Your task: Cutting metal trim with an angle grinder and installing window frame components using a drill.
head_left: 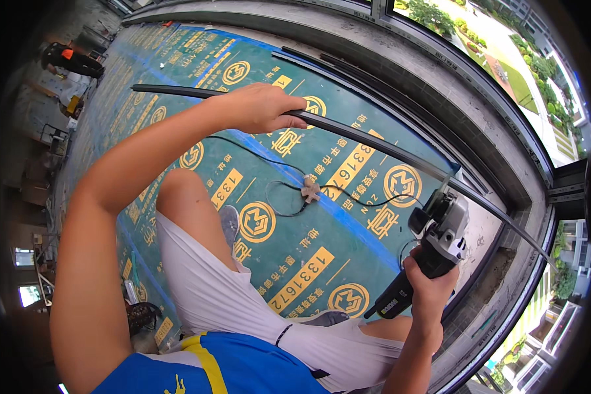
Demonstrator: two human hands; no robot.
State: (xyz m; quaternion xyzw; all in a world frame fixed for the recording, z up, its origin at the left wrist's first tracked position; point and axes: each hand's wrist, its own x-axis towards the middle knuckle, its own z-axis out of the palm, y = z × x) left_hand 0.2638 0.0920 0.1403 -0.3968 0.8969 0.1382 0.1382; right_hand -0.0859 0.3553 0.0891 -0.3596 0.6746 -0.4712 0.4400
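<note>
My left hand (pixel 269 108) grips a long, narrow dark strip (pixel 368 138) that runs from the upper left down to the window side at right. My right hand (pixel 430 279) is closed around a black and silver angle grinder (pixel 446 230). The grinder's head is at the strip's right-hand stretch; whether the disc touches it I cannot tell. Under the grinder's head a black cord runs across the green floor sheeting (pixel 295 276) to a pale power splitter (pixel 310 190) with looped wires.
More dark strips (pixel 335 65) lie along the window sill (pixel 440 65) at the upper right, with the glazing beyond. At the far left a person (pixel 72 56) in dark clothes bends among tools and clutter. My bent legs are below my arms.
</note>
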